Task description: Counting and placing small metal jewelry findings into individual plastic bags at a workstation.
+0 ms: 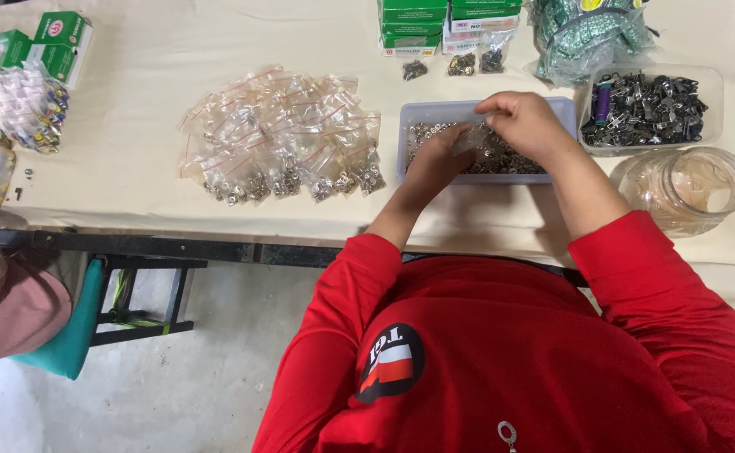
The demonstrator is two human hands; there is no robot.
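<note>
I saw both hands over the grey tray (409, 117) of small metal rings on the cream desk (149, 67). The left hand (435, 159) was curled, fingers pinching the lower end of a small clear bag (471, 138). The right hand (525, 122) was bent over the tray, fingertips closed on the bag's top. A pile of filled bags (288, 138) lay just left of the tray. A clear tub of dark metal clips (648, 107) and a jar (686, 189) stood to the right.
</note>
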